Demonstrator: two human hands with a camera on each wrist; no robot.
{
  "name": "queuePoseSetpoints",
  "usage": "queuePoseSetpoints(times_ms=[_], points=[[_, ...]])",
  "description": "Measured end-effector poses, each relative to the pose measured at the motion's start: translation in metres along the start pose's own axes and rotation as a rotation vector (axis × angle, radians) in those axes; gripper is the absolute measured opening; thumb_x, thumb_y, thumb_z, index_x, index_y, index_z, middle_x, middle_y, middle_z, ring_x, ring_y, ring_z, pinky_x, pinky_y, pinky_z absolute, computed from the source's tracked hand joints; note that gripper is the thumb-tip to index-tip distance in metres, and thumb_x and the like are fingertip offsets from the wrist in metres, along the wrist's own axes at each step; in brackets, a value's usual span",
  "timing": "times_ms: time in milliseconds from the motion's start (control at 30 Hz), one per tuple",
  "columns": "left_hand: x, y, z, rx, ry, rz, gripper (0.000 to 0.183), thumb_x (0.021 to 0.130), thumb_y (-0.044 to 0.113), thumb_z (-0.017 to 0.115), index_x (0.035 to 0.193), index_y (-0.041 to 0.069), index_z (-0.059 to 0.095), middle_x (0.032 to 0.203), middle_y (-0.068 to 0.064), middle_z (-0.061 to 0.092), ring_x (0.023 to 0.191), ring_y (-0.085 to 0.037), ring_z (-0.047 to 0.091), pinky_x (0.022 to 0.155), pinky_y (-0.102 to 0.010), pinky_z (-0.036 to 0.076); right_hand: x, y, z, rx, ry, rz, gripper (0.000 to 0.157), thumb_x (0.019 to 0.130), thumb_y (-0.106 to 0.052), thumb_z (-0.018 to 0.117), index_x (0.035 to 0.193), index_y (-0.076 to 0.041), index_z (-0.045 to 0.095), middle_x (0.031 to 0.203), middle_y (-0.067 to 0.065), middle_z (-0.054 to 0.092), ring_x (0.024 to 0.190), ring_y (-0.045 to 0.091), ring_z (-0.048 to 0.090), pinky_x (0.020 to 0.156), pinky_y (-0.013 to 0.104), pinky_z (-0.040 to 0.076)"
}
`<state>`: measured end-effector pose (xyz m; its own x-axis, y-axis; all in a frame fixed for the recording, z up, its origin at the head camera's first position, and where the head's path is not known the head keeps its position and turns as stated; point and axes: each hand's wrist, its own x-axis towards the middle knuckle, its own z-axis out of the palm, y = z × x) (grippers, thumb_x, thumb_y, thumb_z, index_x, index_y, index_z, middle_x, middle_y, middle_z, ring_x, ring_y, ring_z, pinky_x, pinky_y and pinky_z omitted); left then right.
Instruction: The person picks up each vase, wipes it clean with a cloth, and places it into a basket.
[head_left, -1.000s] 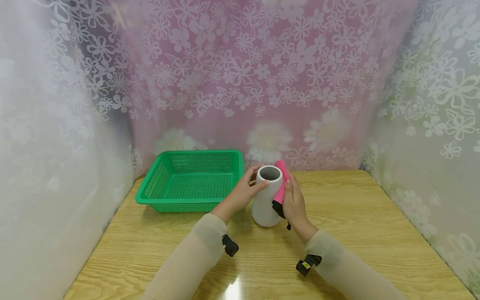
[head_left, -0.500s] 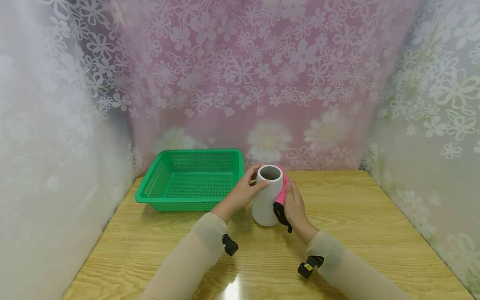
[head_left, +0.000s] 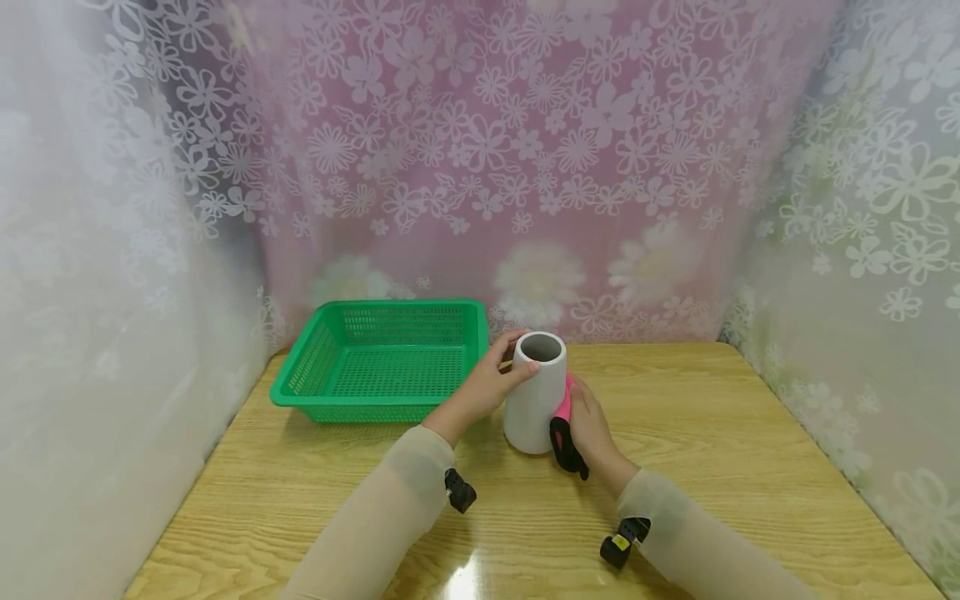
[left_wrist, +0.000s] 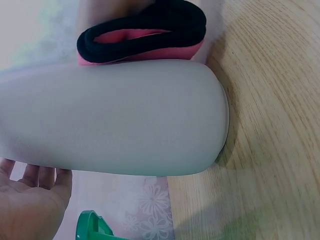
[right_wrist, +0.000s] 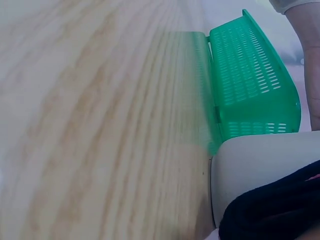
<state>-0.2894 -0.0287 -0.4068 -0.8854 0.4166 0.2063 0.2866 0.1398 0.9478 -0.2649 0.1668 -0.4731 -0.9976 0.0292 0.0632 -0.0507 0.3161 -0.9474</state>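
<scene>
A white vase point(head_left: 528, 408) with an open, hollow top stands upright on the table. My left hand point(head_left: 483, 387) grips it close under the rim, thumb at the front and fingers around the left side. Low on the vase's right side, my right hand point(head_left: 594, 429) holds a pink cloth point(head_left: 566, 442) with a thick black edge against the wall; its fingers are mostly hidden. In the left wrist view the folded black edge point(left_wrist: 145, 45) loops open along the vase wall point(left_wrist: 125, 115). The right wrist view has the vase's base point(right_wrist: 270, 160) beside the dark cloth edge point(right_wrist: 260, 215).
A green slotted plastic basket point(head_left: 360, 401) sits on the wooden table point(head_left: 712, 433), just left of the vase and behind my left wrist. Floral curtains point(head_left: 480, 167) hang behind the table and at both sides. Each sleeve carries a small black camera.
My right hand has slid down the vase's right side with the cloth, and the cloth's pink top has dropped below the rim. The left hand and the vase have stayed in place.
</scene>
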Motion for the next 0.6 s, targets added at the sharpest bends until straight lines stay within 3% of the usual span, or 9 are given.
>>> queuePoseSetpoints(times_ms=[600], points=[[-0.0006,0.0024,0.0004,0.005,-0.006,-0.013,0.060,0.101,0.034,0.063,0.154,0.027,0.036,0.147,-0.004,0.047,0.138,-0.028,0.044,0.108,-0.050,0.042,0.0077,0.0097,-0.0008,0.006,-0.047,0.132,0.057,0.112,-0.035,0.022,0.156,0.000,0.028,0.159,0.025,0.026,0.149,0.040,0.017,0.121,0.054,0.011]])
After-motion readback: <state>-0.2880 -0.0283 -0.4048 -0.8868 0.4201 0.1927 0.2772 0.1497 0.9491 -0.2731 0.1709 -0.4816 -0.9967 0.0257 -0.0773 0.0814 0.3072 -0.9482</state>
